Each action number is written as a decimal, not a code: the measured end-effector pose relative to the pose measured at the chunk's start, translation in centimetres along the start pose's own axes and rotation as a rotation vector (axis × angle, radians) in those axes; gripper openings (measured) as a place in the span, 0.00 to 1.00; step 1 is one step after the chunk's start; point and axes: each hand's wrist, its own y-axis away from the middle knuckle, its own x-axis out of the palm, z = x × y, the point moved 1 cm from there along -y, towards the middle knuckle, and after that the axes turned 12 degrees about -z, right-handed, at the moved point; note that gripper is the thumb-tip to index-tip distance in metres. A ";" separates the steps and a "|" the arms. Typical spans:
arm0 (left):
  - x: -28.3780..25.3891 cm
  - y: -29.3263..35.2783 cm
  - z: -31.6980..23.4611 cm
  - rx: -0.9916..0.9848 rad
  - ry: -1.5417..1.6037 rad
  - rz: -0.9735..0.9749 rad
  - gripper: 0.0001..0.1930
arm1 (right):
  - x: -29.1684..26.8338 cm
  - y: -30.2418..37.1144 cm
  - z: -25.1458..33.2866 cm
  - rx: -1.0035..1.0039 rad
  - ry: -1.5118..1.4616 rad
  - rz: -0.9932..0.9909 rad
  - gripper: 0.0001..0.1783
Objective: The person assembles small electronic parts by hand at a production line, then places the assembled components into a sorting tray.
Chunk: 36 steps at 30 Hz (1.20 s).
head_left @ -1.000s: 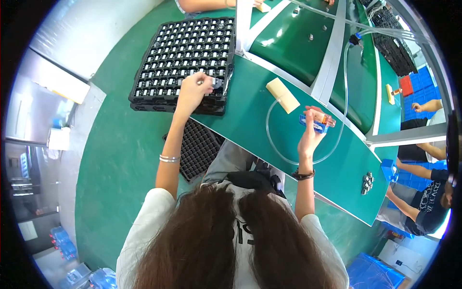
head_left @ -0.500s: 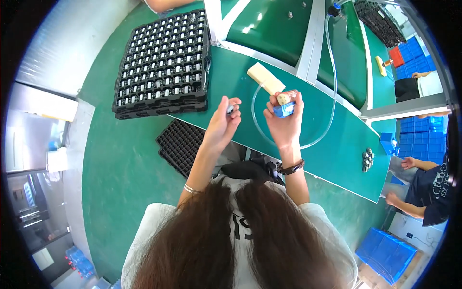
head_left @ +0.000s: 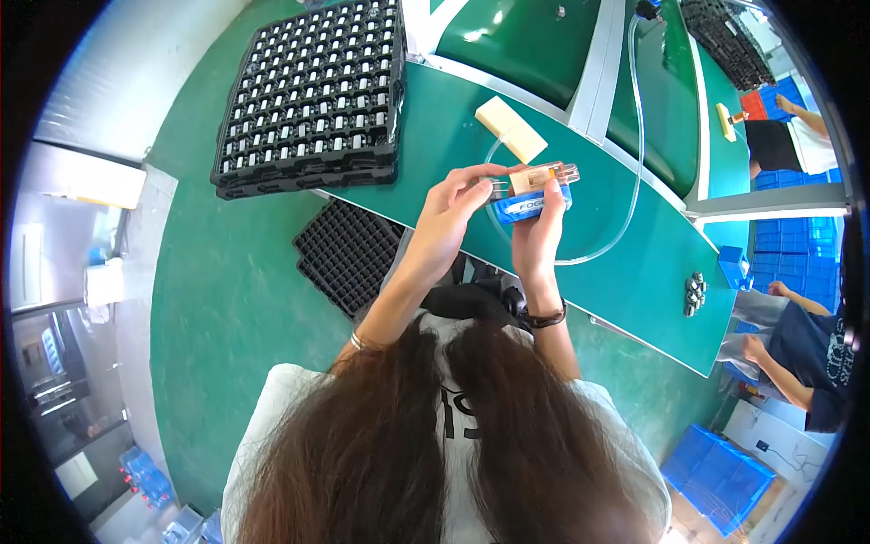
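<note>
At nine o'clock on the blue-and-clear device (head_left: 528, 193), the left hand (head_left: 449, 207) pinches a small part (head_left: 497, 189); the right hand (head_left: 538, 234) clamps the device's stiff-looking blue side (head_left: 518, 208), probably safest.

Green floor (head_left: 236, 281) spreads between a pale wall (head_left: 136, 100) and a green table (head_left: 634, 290).

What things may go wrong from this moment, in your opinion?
The small metal part in the left hand might slip and drop. The clear tube loops close by the right hand, which grips the blue device, so it could snag. The black tray stack seems to overhang the green table; a bump might shift it.
</note>
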 end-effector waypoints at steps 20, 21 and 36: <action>-0.4 0.9 -0.3 -0.025 -0.091 0.013 0.13 | -1.3 0.3 -0.2 -0.093 0.055 0.108 0.21; -0.5 0.9 -0.3 -0.023 -0.090 0.011 0.13 | -1.2 0.4 -0.2 -0.091 0.056 0.110 0.21; -1.5 0.0 1.3 -0.032 -0.057 -0.168 0.27 | -2.0 -4.4 0.1 -0.216 0.336 0.110 0.18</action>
